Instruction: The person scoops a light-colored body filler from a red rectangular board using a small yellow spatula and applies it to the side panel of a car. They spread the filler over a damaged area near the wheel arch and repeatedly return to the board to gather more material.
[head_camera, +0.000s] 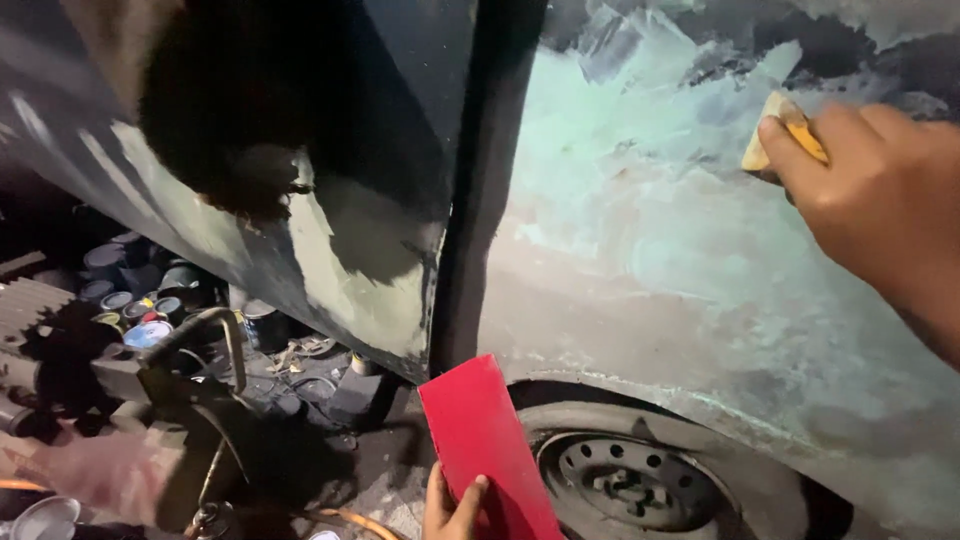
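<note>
Filler-smeared car panel (650, 250): right hand (880, 200) pinches a yellow spreader (785, 135), left hand (455, 510) seemingly grips red card (485, 445).

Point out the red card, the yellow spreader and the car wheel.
red card (482, 435): head view, middle of its flat face.
yellow spreader (782, 130): head view, exposed top end above the fingers.
car wheel (630, 485): head view, steel rim centre.

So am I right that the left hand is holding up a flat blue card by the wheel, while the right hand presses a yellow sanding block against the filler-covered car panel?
Not quite: the flat card in the left hand is red, not blue, as the head view shows. The rest stands: it is held by the wheel, while the right hand presses a yellow sanding block against the filler-covered car panel.
</note>
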